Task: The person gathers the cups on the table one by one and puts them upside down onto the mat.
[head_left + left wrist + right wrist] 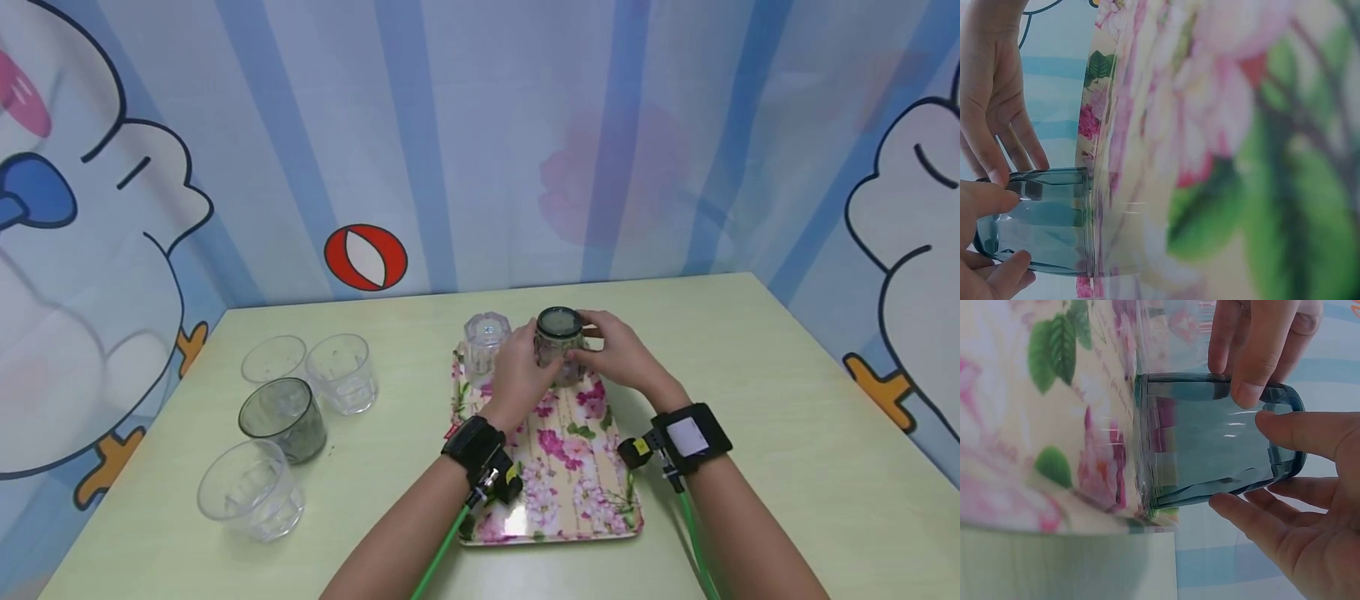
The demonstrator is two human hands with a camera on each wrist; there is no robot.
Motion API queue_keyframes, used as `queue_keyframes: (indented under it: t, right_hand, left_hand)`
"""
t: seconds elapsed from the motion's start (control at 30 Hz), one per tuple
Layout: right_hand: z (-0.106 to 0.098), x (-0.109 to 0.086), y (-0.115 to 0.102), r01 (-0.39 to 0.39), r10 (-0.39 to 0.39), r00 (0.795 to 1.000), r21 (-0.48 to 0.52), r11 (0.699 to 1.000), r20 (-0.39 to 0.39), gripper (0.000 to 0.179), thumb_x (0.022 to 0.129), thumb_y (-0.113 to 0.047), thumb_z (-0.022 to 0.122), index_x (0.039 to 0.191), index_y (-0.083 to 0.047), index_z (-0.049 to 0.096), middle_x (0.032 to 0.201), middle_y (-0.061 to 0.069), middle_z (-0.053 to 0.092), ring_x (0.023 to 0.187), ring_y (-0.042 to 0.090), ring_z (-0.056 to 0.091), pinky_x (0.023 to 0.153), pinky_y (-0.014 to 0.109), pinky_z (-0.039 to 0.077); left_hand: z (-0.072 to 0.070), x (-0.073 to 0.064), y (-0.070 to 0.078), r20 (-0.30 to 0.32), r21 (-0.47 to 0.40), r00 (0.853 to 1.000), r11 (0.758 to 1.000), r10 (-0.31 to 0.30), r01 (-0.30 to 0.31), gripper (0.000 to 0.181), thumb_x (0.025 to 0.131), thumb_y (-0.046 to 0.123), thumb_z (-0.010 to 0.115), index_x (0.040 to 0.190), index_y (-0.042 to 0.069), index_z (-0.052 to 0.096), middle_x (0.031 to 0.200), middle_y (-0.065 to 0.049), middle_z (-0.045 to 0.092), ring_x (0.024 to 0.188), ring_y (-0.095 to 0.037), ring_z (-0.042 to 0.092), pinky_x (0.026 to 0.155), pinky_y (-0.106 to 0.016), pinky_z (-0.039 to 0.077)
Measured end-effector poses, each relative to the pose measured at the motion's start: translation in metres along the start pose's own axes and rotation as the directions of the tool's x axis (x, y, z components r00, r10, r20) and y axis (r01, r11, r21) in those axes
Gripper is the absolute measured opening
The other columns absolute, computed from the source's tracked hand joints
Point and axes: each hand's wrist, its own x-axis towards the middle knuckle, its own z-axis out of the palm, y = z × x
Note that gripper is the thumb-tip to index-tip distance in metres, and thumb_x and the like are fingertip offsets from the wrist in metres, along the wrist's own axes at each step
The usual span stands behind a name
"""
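A smoky green, faceted glass tumbler [559, 342] is standing bottom-up at the far end of a cream rectangular tray with pink flowers and rounded corners [551, 533], and both bare hands are clamping it: the left hand [519, 377] is pinching its left side near the raised base, while the right hand [621, 354] is gripping the opposite side with thumb and fingers. The tumbler's rim is facing down at the tray surface; whether it is bearing fully on it, I cannot tell. Just left of it, a colourless faceted glass tumbler [486, 333] is sitting bottom-up near the tray's far-left corner, leaving only a narrow gap that the left hand is partly filling. The tray's near half is reaching toward the person under the forearms, its long sides lying parallel to neither side edge of the pale yellow-green tabletop [765, 433]. A broad stretch of table is running from the tray to the right edge, and a slimmer band is separating its far end from the back edge. On the left, well apart from the tray, four glasses are standing mouth-up in a close cluster: three clear glass tumblers [262, 504] and one smoky green glass cup [296, 429] among them, the cluster lying near the table's left edge.
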Motion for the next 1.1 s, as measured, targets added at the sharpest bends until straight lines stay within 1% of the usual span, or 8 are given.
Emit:
queue_keyframes:
  t: [0.1, 0.3, 0.67, 0.83, 0.93, 1.03, 1.07, 1.1]
  right_hand:
    - [0.0003, 0.0008, -0.0014, -0.018, 0.018, 1.000, 0.001, 1.000, 0.005, 0.061, 0.092, -0.012, 0.062, 0.145, 0.001, 0.034, 0.144, 0.027, 0.039, 0.130, 0.047, 0.046, 0.100, 0.053, 0.050]
    - [0.0009, 0.0015, -0.0025, -0.038, 0.038, 0.999, 0.001, 0.999, 0.009, 0.062, 0.092, -0.012, 0.062, 0.145, 0.002, 0.034, 0.144, 0.028, 0.038, 0.130, 0.047, 0.045, 0.100, 0.054, 0.050]
    - [0.0009, 0.0006, -0.0032, -0.059, 0.059, 0.998, 0.017, 0.998, 0.010, 0.063, 0.092, -0.014, 0.062, 0.145, 0.001, 0.033, 0.145, 0.026, 0.039, 0.131, 0.046, 0.045, 0.101, 0.053, 0.050]
    - [0.0007, 0.0004, -0.0035, -0.068, 0.068, 0.998, 0.004, 0.998, 0.010, 0.063, 0.092, -0.015, 0.062, 0.145, 0.002, 0.033, 0.145, 0.027, 0.040, 0.131, 0.046, 0.045, 0.101, 0.054, 0.049]
    - [-0.0011, -0.0009, -0.0049, -0.068, 0.068, 0.998, -0.005, 0.998, 0.014, 0.065, 0.092, -0.017, 0.063, 0.146, 0.003, 0.032, 0.145, 0.027, 0.040, 0.132, 0.046, 0.044, 0.101, 0.054, 0.049]
    - [-0.0038, -0.0029, -0.0071, -0.063, 0.063, 0.998, -0.017, 0.998, 0.011, 0.069, 0.091, -0.017, 0.063, 0.147, 0.004, 0.029, 0.145, 0.028, 0.039, 0.132, 0.046, 0.044, 0.101, 0.055, 0.049]
    - [-0.0048, -0.0034, -0.0079, -0.060, 0.061, 0.998, -0.023, 0.998, 0.008, 0.069, 0.091, -0.017, 0.063, 0.147, 0.004, 0.028, 0.145, 0.028, 0.039, 0.132, 0.046, 0.044, 0.101, 0.055, 0.049]
    - [-0.0058, -0.0040, -0.0090, -0.058, 0.058, 0.998, -0.026, 0.998, 0.004, 0.070, 0.091, -0.017, 0.063, 0.148, 0.004, 0.027, 0.145, 0.028, 0.039, 0.132, 0.046, 0.044, 0.100, 0.055, 0.049]
  left_hand:
    - [-0.0007, 0.0003, 0.0004, -0.007, 0.009, 1.000, 1.000, 0.006, -0.006, 0.065, 0.088, 0.019, 0.068, 0.142, -0.003, 0.039, 0.132, -0.019, 0.057, 0.100, -0.025, 0.065, 0.084, -0.030, 0.058]
    - [0.0000, 0.0009, 0.0001, -0.021, 0.006, 1.000, 1.000, 0.007, -0.007, 0.065, 0.087, 0.017, 0.069, 0.141, -0.004, 0.041, 0.132, -0.020, 0.057, 0.109, -0.028, 0.064, 0.090, -0.034, 0.057]
    - [0.0005, -0.0004, -0.0001, -0.023, 0.013, 1.000, 1.000, 0.009, -0.009, 0.066, 0.087, 0.020, 0.070, 0.142, -0.003, 0.040, 0.132, -0.019, 0.057, 0.115, -0.028, 0.062, 0.094, -0.035, 0.056]
    - [-0.0003, -0.0011, 0.0010, -0.018, 0.012, 1.000, 1.000, -0.011, 0.012, 0.069, 0.087, 0.020, 0.070, 0.144, -0.001, 0.038, 0.133, -0.018, 0.057, 0.112, -0.026, 0.063, 0.092, -0.033, 0.057]
    - [-0.0004, -0.0022, 0.0012, -0.019, 0.004, 1.000, 1.000, -0.018, 0.018, 0.070, 0.087, 0.021, 0.070, 0.145, 0.000, 0.037, 0.133, -0.018, 0.056, 0.100, -0.024, 0.066, 0.083, -0.029, 0.058]
    - [-0.0010, -0.0043, 0.0021, -0.018, -0.007, 1.000, 1.000, -0.011, 0.011, 0.070, 0.087, 0.022, 0.069, 0.145, 0.001, 0.036, 0.133, -0.017, 0.056, 0.089, -0.021, 0.065, 0.076, -0.026, 0.057]
    - [-0.0013, -0.0051, 0.0025, -0.020, -0.015, 1.000, 1.000, -0.007, 0.007, 0.070, 0.087, 0.022, 0.069, 0.145, 0.001, 0.037, 0.134, -0.017, 0.056, 0.089, -0.022, 0.065, 0.076, -0.026, 0.057]
    - [-0.0017, -0.0059, 0.0030, -0.022, -0.025, 1.000, 1.000, -0.001, 0.001, 0.070, 0.087, 0.022, 0.069, 0.145, 0.001, 0.037, 0.134, -0.017, 0.056, 0.092, -0.022, 0.066, 0.078, -0.027, 0.057]
